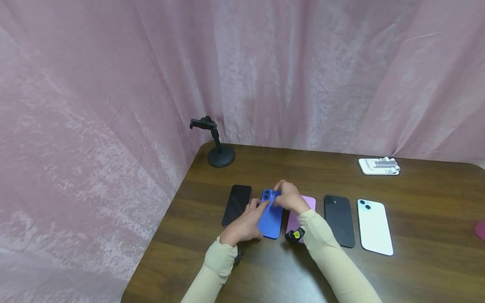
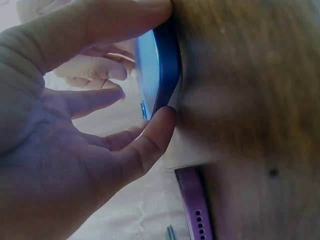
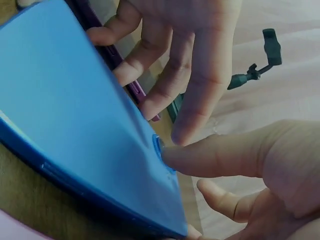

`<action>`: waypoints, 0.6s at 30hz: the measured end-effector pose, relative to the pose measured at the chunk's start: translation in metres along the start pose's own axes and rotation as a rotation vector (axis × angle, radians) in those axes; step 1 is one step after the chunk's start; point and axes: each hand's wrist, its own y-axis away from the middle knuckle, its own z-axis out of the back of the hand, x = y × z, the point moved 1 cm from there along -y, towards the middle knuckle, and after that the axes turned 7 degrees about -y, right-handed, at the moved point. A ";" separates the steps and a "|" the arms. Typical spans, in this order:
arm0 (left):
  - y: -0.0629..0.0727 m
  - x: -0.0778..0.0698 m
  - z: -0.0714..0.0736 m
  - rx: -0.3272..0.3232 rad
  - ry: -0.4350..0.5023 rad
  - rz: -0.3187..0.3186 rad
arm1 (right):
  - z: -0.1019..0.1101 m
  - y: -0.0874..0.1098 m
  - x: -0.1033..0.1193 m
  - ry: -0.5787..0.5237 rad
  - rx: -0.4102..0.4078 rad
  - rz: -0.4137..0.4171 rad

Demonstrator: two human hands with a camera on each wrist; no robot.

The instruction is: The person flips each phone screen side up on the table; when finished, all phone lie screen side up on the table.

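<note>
A blue phone lies back side up, its camera lenses at the far end. Across its left side reaches my left hand; in the left wrist view, thumb and a fingertip hold the blue phone's rim. My right hand is bent over the far end. Seen from the right wrist, its thumb is at the camera bump and a fingertip is at the corner. To the left lies a phone with a dark screen. A purple phone is partly hidden under the right forearm.
Further right lie a black phone and a white phone, backs up. A black phone stand stands at the far left corner, and a folded white stand at the back right. Pink curtains hang behind the table.
</note>
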 end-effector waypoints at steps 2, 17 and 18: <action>0.000 0.001 0.000 -0.002 0.004 -0.002 | 0.000 -0.001 0.000 -0.023 0.002 -0.032; 0.001 -0.001 0.004 0.012 0.019 -0.017 | 0.012 0.004 -0.002 -0.155 0.022 -0.058; 0.001 -0.002 0.004 0.015 0.028 -0.017 | 0.013 0.004 -0.003 -0.161 0.025 -0.065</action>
